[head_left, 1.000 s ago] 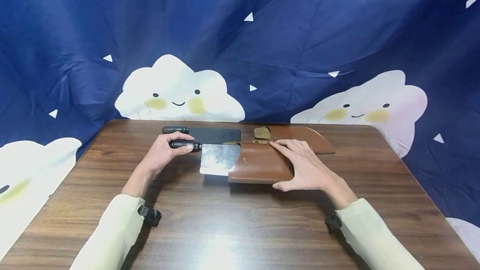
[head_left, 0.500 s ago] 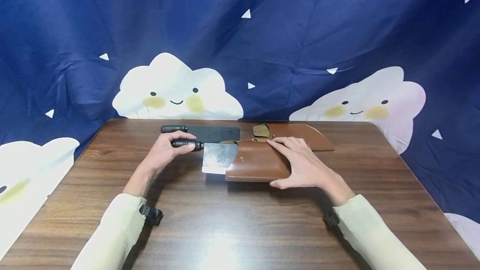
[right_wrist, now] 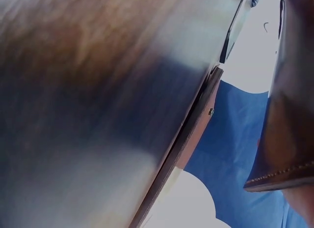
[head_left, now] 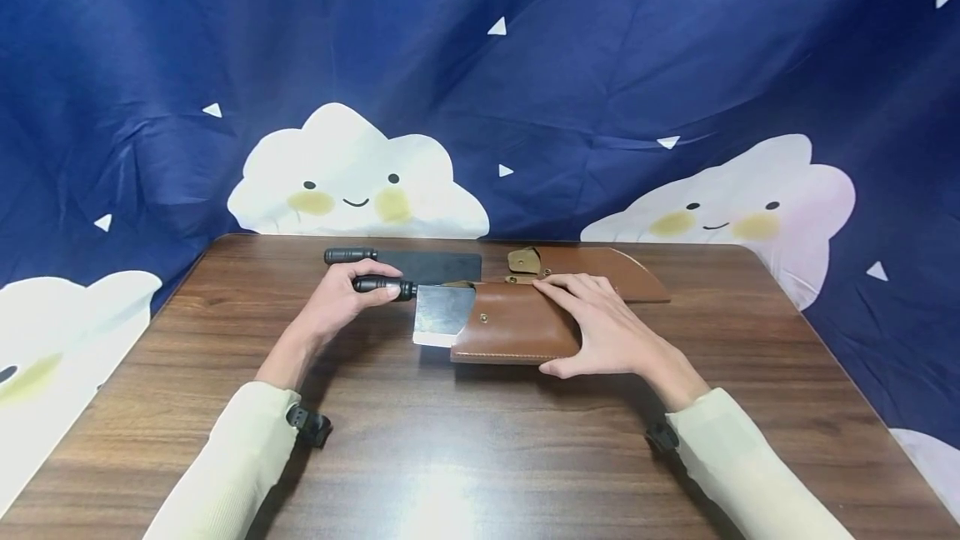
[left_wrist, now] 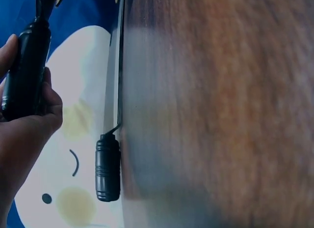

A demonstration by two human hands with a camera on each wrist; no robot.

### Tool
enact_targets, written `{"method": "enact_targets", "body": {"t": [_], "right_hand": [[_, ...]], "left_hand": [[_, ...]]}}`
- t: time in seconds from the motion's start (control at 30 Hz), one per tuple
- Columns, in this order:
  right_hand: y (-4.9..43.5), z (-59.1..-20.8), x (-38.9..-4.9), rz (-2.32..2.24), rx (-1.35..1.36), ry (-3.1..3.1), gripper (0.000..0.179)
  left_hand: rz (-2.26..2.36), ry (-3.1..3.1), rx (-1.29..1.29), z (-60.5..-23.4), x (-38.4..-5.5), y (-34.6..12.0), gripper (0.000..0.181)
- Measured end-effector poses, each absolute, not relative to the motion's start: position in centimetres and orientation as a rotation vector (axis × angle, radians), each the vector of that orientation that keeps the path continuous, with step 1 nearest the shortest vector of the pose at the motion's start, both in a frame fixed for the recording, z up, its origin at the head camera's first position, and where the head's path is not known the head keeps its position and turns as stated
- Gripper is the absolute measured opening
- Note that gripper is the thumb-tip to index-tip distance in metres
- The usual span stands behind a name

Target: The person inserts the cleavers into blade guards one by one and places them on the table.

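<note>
In the head view my left hand (head_left: pixel 335 300) grips the black handle (left_wrist: pixel 28 71) of a cleaver (head_left: pixel 442 313). Part of its broad steel blade shows, and the rest is inside a brown leather sheath (head_left: pixel 517 325) with a brass snap stud. My right hand (head_left: pixel 603 332) holds the sheath's right end, thumb at the lower edge and fingers over the top. Sheath and cleaver are raised above the tabletop, with a shadow below. In the right wrist view the stitched end of the sheath hangs over the table.
Behind lies a second cleaver (head_left: pixel 427 267) with a dark blade and black handle (left_wrist: pixel 108 168). To its right lies another brown sheath (head_left: pixel 600 265), its flap folded back, partly covered by my right hand. The wooden table (head_left: pixel 360 440) ends at a blue cloud-patterned cloth (head_left: pixel 555 90).
The left hand has moved right, sliding the cleaver deeper into the sheath, so less blade shows. Sheath and right hand have shifted slightly left.
</note>
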State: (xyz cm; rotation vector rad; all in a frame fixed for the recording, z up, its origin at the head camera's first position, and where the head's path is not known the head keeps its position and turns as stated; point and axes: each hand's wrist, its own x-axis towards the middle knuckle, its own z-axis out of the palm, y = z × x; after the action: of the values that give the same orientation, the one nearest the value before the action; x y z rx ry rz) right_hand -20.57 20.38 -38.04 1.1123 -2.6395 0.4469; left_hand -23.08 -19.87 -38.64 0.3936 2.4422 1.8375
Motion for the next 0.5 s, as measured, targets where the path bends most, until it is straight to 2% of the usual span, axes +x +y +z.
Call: {"method": "enact_targets", "body": {"t": [0.5], "right_hand": [[19.5, -38.0, -20.6, 0.450, 1.131, -2.618, 0.113]], "left_hand": [[1.830, 2.439, 0.402, -38.1, -22.9, -18.7, 0.035]]}}
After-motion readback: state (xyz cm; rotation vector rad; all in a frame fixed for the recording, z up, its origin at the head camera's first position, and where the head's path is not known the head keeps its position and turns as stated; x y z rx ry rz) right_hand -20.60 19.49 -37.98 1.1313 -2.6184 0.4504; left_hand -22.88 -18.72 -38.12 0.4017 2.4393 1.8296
